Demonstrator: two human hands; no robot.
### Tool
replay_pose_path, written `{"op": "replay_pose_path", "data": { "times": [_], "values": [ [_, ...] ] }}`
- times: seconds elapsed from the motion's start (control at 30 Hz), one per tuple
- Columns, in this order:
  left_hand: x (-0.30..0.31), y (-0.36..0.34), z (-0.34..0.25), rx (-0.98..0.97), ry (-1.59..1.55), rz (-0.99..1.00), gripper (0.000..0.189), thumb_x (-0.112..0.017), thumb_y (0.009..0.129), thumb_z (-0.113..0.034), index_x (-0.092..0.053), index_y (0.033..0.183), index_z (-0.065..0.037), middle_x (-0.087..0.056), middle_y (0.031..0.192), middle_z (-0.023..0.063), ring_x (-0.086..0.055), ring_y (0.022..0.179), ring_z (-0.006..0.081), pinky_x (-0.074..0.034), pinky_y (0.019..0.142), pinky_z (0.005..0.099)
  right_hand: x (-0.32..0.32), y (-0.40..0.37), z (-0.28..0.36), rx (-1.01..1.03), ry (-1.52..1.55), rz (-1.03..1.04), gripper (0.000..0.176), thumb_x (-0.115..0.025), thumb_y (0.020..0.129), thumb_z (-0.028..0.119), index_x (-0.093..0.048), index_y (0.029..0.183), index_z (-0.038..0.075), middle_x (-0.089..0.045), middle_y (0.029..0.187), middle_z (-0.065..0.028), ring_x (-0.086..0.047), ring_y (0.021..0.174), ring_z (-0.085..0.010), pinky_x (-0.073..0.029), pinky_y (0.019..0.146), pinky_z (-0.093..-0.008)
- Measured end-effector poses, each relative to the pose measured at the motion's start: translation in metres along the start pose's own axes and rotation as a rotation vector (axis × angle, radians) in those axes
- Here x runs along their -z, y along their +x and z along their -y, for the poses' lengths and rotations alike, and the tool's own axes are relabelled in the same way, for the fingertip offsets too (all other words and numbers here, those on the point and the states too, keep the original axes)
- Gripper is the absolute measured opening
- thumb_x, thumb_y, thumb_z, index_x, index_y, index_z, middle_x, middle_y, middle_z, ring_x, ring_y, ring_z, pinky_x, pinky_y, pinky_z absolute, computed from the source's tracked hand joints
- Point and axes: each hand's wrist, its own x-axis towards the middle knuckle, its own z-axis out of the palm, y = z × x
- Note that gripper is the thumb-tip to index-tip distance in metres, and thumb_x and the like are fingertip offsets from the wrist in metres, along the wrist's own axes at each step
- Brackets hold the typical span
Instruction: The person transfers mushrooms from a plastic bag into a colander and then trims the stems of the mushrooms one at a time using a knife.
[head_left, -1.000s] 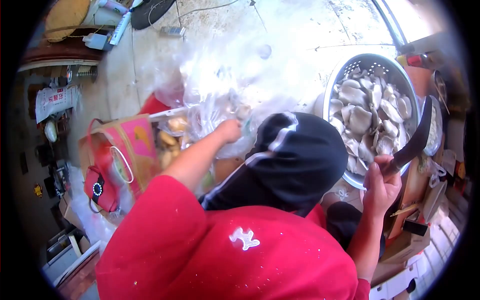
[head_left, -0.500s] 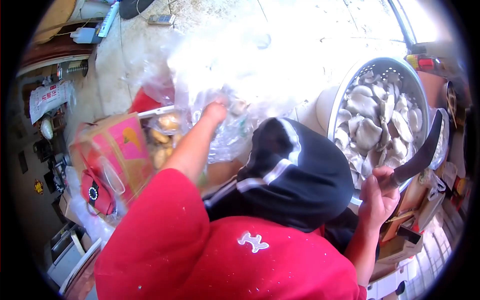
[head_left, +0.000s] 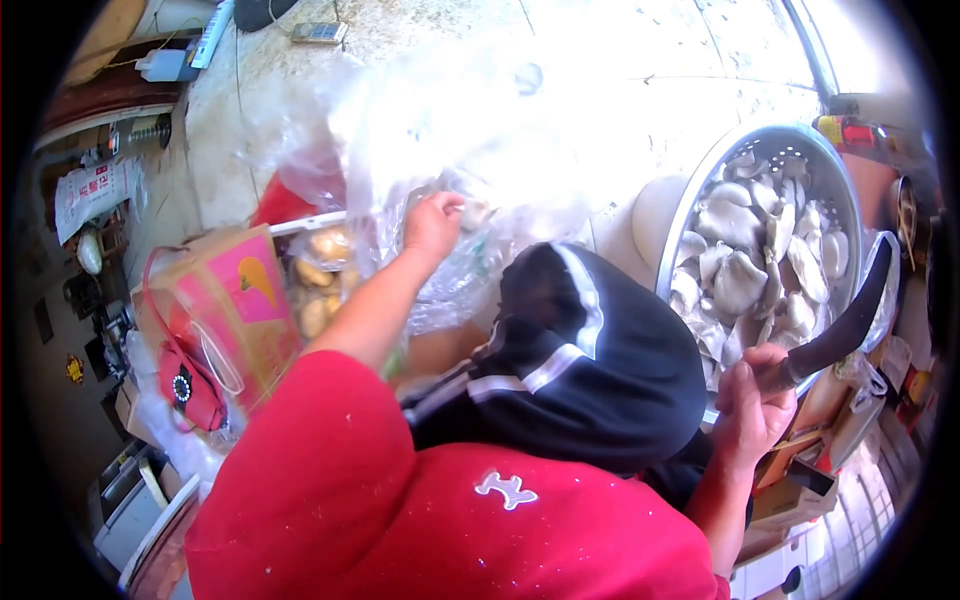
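Our left hand [head_left: 432, 222] pinches the clear plastic bag [head_left: 450, 120] bunched just beyond it; our right hand [head_left: 750, 400] is fisted around the knife [head_left: 835, 330], whose blade lies across the colander [head_left: 785, 138] of mushrooms [head_left: 740, 280].

Dark knife [head_left: 838, 332], tip up (crumpled bag [head_left: 455, 125])

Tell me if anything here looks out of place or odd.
One thing: the right grip holds a large dark knife, blade raised at the rim of the colander of mushrooms, while the left grip digs in a clear plastic bag. Nothing looks spilled.
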Motion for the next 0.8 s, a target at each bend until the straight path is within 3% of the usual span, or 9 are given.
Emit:
{"op": "replay_pose_path", "data": {
  "times": [0.13, 0.33, 0.4, 0.53, 0.63, 0.73, 0.8],
  "values": [
    [-0.016, 0.003, -0.023, -0.135, 0.068, 0.057, 0.022, -0.057, 0.084, -0.017, -0.071, 0.100, -0.012, -0.068, 0.099, 0.0137, -0.065, 0.091, 0.0297, -0.050, 0.084, 0.0364, -0.002, -0.003, 0.000, -0.001, -0.023, 0.019, 0.014, -0.061, 0.086, 0.000, -0.055, 0.098, -0.002, -0.053, 0.064, -0.0022, -0.048, 0.050, -0.0066, -0.035, 0.048, -0.0186],
    [-0.048, 0.039, -0.031, -0.106, 0.520, 0.203, 0.023, -0.053, 0.084, -0.018, -0.072, 0.096, -0.013, -0.064, 0.114, 0.0141, -0.062, 0.101, 0.0296, -0.050, 0.086, 0.0407, -0.001, 0.000, -0.001, -0.045, -0.014, 0.000, 0.014, -0.060, 0.086, 0.000, -0.055, 0.098, -0.002, -0.053, 0.064, -0.0025, -0.048, 0.049, -0.0068, -0.035, 0.048, -0.0183],
    [-0.057, 0.048, -0.025, 0.015, 0.636, 0.307, 0.027, -0.052, 0.084, -0.015, -0.069, 0.104, -0.009, -0.061, 0.114, 0.0149, -0.061, 0.105, 0.0300, -0.051, 0.086, 0.0413, -0.001, 0.002, -0.003, -0.054, -0.006, -0.018, 0.013, -0.060, 0.086, 0.000, -0.055, 0.098, -0.003, -0.053, 0.063, -0.0028, -0.047, 0.049, -0.0068, -0.035, 0.047, -0.0184],
    [-0.072, 0.047, -0.008, -0.146, 0.539, 0.242, 0.028, -0.051, 0.085, -0.016, -0.068, 0.106, -0.007, -0.063, 0.113, 0.0171, -0.063, 0.102, 0.0320, -0.052, 0.085, 0.0423, 0.002, 0.008, -0.006, -0.065, -0.011, -0.016, 0.013, -0.060, 0.085, -0.001, -0.055, 0.098, -0.003, -0.054, 0.063, -0.0031, -0.047, 0.048, -0.0069, -0.035, 0.047, -0.0184],
    [-0.064, 0.043, -0.018, -0.099, 0.455, 0.185, 0.028, -0.051, 0.085, -0.016, -0.067, 0.104, -0.005, -0.065, 0.110, 0.0194, -0.064, 0.099, 0.0334, -0.052, 0.085, 0.0421, 0.002, 0.010, -0.007, -0.075, -0.020, -0.021, 0.013, -0.060, 0.085, -0.001, -0.055, 0.097, -0.002, -0.054, 0.063, -0.0031, -0.047, 0.049, -0.0070, -0.035, 0.047, -0.0183],
    [-0.056, 0.047, -0.013, 0.068, 0.603, 0.320, 0.028, -0.054, 0.084, -0.020, -0.068, 0.103, -0.004, -0.065, 0.109, 0.0195, -0.064, 0.100, 0.0326, -0.052, 0.086, 0.0417, 0.001, 0.010, -0.006, -0.074, -0.021, -0.024, 0.013, -0.060, 0.085, -0.001, -0.055, 0.097, -0.002, -0.054, 0.063, -0.0029, -0.047, 0.049, -0.0070, -0.035, 0.048, -0.0183],
    [-0.044, 0.046, -0.007, 0.060, 0.452, 0.127, 0.029, -0.057, 0.081, -0.020, -0.067, 0.100, -0.001, -0.066, 0.106, 0.0191, -0.066, 0.094, 0.0322, -0.052, 0.082, 0.0409, 0.001, 0.010, -0.005, -0.070, -0.021, -0.021, 0.013, -0.060, 0.085, -0.001, -0.055, 0.098, -0.002, -0.053, 0.063, -0.0028, -0.047, 0.049, -0.0069, -0.035, 0.048, -0.0184]
  ]
}}
